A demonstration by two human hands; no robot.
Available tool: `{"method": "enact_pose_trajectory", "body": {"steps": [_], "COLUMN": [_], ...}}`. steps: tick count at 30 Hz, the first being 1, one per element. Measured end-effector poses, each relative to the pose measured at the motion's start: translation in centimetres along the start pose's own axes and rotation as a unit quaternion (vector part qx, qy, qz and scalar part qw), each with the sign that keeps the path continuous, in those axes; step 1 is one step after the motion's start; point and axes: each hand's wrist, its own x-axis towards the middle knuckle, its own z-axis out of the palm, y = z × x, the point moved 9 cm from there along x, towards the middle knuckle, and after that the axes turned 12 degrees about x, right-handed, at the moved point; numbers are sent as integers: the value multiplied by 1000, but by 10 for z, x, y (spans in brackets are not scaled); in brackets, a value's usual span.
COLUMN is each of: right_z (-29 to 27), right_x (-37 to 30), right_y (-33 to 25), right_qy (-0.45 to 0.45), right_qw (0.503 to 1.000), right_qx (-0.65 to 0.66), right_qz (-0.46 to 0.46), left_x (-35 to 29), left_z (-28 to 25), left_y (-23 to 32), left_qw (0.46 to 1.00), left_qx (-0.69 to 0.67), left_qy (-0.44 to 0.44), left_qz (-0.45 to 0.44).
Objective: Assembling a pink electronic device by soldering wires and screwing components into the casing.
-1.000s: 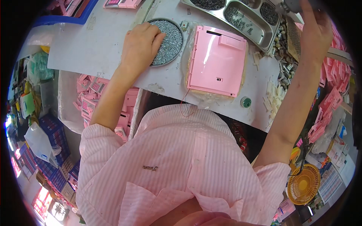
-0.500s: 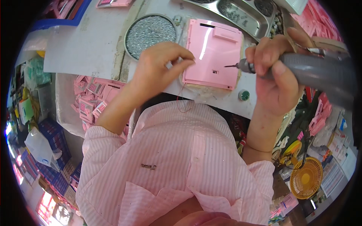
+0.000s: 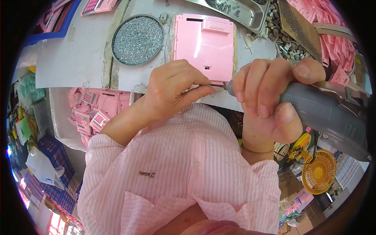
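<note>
My right hand (image 3: pixel 270 94) is wrapped round a grey electric screwdriver (image 3: pixel 325 109), held nearly level and pointing left. Its thin bit (image 3: pixel 218 85) meets the fingertips of my left hand (image 3: pixel 170 88), just off the near edge of a pink plastic housing (image 3: pixel 203 49). Thumb and forefinger of that left hand are pinched together; whatever sits between them is too small to make out. The housing lies on the worktable, with a small rectangular cut-out near its front and a raised block at its far side. Left of it stands a round dish of small silvery screws (image 3: pixel 137 39).
A metal tray (image 3: pixel 252 15) with small parts sits at the back, beside a heap of metal pieces (image 3: pixel 288 45). Pink parts (image 3: pixel 333 31) pile up far right. A bin of pink calculator-like cases (image 3: pixel 88 111) stands left below the table (image 3: pixel 78 58). A yellow basket (image 3: pixel 319 172) is lower right.
The screwdriver's bit has come down from above the housing to my left fingertips at its near edge. My left hand has moved from the housing's left side toward that edge. The view has shifted slightly.
</note>
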Motion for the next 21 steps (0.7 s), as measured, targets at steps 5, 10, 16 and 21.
{"method": "enact_pose_trajectory", "body": {"steps": [5,10,16,21], "right_z": [0,-2,3,-1], "right_x": [2,9,10,4], "right_y": [8,3,2,2], "right_qy": [16,-39,-81,-51], "right_qw": [1000,998,995,998], "right_qx": [27,37,53,39], "right_qz": [2,-27,-29,-23], "left_x": [-3,-7,-7,-5], "left_z": [-1,2,2,3], "left_y": [-4,-7,-3,-1], "left_qw": [999,998,998,997], "left_qx": [-15,9,3,1], "left_qy": [37,48,33,38], "left_qz": [7,28,46,65]}}
